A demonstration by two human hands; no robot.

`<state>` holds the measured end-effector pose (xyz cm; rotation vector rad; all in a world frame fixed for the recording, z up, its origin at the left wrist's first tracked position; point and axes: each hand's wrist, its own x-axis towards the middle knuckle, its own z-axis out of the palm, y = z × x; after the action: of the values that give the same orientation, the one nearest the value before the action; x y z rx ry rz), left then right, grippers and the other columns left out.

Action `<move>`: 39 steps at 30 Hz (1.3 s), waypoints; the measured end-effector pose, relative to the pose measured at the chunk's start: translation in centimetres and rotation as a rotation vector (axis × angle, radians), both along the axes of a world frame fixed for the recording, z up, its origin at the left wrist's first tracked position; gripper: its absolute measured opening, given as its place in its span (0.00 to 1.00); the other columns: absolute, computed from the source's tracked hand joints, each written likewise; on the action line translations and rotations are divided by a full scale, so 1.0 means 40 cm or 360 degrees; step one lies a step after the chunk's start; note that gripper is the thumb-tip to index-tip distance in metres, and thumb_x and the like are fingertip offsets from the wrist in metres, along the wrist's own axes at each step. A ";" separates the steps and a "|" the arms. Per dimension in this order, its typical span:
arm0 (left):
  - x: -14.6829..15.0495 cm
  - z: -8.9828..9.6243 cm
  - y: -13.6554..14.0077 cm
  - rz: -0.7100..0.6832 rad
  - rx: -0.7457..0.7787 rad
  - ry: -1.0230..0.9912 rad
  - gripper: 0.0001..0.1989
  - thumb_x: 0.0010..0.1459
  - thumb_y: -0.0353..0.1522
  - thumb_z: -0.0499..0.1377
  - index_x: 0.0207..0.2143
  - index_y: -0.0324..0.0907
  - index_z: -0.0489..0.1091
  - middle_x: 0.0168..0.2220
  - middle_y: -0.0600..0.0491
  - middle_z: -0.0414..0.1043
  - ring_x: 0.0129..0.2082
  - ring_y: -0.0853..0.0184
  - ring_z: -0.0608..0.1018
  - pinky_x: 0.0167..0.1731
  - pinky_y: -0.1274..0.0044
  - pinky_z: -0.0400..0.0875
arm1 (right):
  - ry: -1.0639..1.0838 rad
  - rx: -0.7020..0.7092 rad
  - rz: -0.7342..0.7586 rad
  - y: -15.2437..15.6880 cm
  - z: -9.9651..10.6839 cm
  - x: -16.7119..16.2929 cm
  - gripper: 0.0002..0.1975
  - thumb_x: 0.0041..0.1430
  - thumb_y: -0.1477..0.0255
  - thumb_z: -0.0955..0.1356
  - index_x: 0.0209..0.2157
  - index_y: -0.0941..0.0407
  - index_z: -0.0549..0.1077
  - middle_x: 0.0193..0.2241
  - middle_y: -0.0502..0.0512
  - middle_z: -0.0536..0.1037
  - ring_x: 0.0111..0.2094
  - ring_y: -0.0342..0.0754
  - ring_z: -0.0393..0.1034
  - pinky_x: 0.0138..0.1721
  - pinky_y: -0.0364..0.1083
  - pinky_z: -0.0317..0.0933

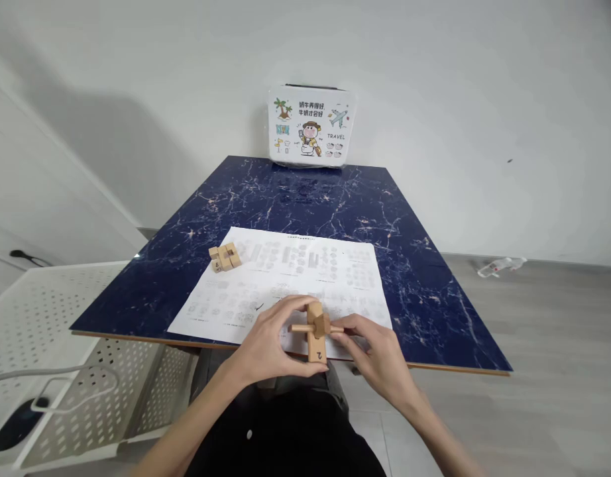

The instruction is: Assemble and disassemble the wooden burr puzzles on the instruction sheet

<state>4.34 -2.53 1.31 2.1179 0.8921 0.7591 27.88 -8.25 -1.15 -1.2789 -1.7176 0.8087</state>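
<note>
My left hand [273,344] grips a wooden puzzle block [316,350] marked "2" by its two ends, thumb at the near end and fingers at the far end. Through or across the block's middle runs a thin wooden rod [300,328], with a faceted wooden piece around it. My right hand [375,351] pinches the rod's right end between thumb and fingers. Both hands are above the near edge of a printed instruction sheet [206,308]. Another small wooden puzzle [226,257], made of several joined blocks, sits at the sheet's left edge.
The sheet lies on a blue marbled table [305,199]. A white cartoon-printed case [312,126] stands at the table's back against the wall. At the left is a white perforated rack [77,298] with a grey cable [52,374]. A clear plastic item [501,266] lies on the floor at right.
</note>
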 end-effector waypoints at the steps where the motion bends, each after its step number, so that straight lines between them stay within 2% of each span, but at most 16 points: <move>1: 0.003 -0.004 -0.001 0.0013 0.0009 -0.0005 0.46 0.45 0.38 0.78 0.64 0.53 0.61 0.61 0.49 0.72 0.60 0.52 0.77 0.60 0.63 0.73 | -0.0031 -0.0011 0.0003 0.001 0.006 0.005 0.05 0.73 0.69 0.68 0.45 0.50 0.77 0.42 0.52 0.84 0.42 0.51 0.80 0.44 0.47 0.71; 4: 0.012 -0.010 -0.007 0.0049 0.0007 -0.0002 0.49 0.46 0.39 0.77 0.66 0.53 0.57 0.62 0.49 0.71 0.58 0.53 0.78 0.57 0.64 0.76 | -0.0170 0.0016 0.0009 0.000 0.039 0.020 0.06 0.73 0.67 0.67 0.47 0.50 0.76 0.46 0.54 0.83 0.48 0.53 0.78 0.48 0.48 0.70; 6: 0.019 -0.006 -0.013 0.0068 0.0003 0.0045 0.50 0.47 0.40 0.77 0.67 0.54 0.54 0.63 0.48 0.70 0.58 0.53 0.78 0.56 0.63 0.77 | -0.0227 0.0065 -0.0092 -0.004 0.068 0.026 0.08 0.74 0.64 0.66 0.49 0.51 0.74 0.49 0.56 0.81 0.51 0.55 0.76 0.50 0.50 0.68; 8: 0.030 0.006 -0.021 0.0064 0.0020 0.0134 0.50 0.49 0.40 0.76 0.68 0.54 0.51 0.64 0.47 0.69 0.58 0.51 0.78 0.54 0.62 0.78 | -0.0261 0.0045 -0.0179 -0.010 0.094 0.022 0.11 0.75 0.62 0.65 0.50 0.51 0.72 0.44 0.56 0.81 0.44 0.54 0.76 0.45 0.50 0.68; 11: 0.050 0.032 -0.028 0.0029 0.0104 0.0250 0.47 0.53 0.36 0.73 0.68 0.54 0.50 0.63 0.47 0.69 0.57 0.51 0.78 0.52 0.62 0.79 | -0.0233 -0.0112 -0.0168 -0.014 0.112 0.002 0.13 0.74 0.58 0.65 0.50 0.52 0.72 0.36 0.54 0.80 0.33 0.50 0.73 0.36 0.48 0.67; 15: 0.068 0.051 -0.017 0.0008 0.0125 0.0174 0.51 0.51 0.39 0.75 0.69 0.54 0.49 0.65 0.46 0.67 0.61 0.49 0.76 0.56 0.60 0.76 | 0.0184 -0.0277 -0.0171 -0.001 0.099 -0.012 0.16 0.74 0.56 0.64 0.43 0.54 0.73 0.33 0.54 0.79 0.31 0.48 0.74 0.33 0.46 0.69; 19: 0.076 0.039 0.012 -0.0024 0.0019 0.0116 0.51 0.48 0.46 0.76 0.69 0.53 0.53 0.65 0.44 0.67 0.62 0.47 0.74 0.57 0.57 0.75 | 0.0477 -0.0411 -0.0164 0.017 0.075 0.000 0.18 0.70 0.53 0.67 0.41 0.54 0.73 0.27 0.51 0.76 0.27 0.48 0.74 0.30 0.46 0.71; 22: 0.082 0.028 0.029 -0.0085 -0.0019 0.0112 0.47 0.49 0.48 0.75 0.66 0.53 0.59 0.64 0.45 0.68 0.60 0.47 0.75 0.57 0.57 0.74 | 0.0474 -0.0494 -0.0146 0.024 0.067 0.010 0.19 0.69 0.51 0.68 0.40 0.55 0.72 0.26 0.51 0.77 0.26 0.48 0.74 0.29 0.46 0.71; 25: 0.088 0.021 0.035 -0.0121 -0.0026 0.0075 0.43 0.50 0.48 0.75 0.64 0.52 0.62 0.62 0.47 0.69 0.58 0.50 0.77 0.56 0.61 0.75 | 0.0453 -0.0523 -0.0136 0.027 0.066 0.015 0.20 0.68 0.51 0.68 0.40 0.55 0.72 0.25 0.51 0.77 0.25 0.49 0.74 0.29 0.47 0.71; 39: 0.084 0.011 0.036 -0.0051 -0.0068 0.0064 0.45 0.48 0.47 0.76 0.65 0.51 0.63 0.63 0.46 0.70 0.61 0.48 0.74 0.60 0.59 0.71 | 0.0527 -0.0576 -0.0150 0.027 0.064 0.021 0.23 0.64 0.46 0.70 0.37 0.54 0.71 0.25 0.51 0.77 0.24 0.48 0.72 0.29 0.47 0.71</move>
<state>7.71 -1.08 1.74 2.1113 0.8858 0.6773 28.71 -7.16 1.41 -1.3585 -1.2762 1.2394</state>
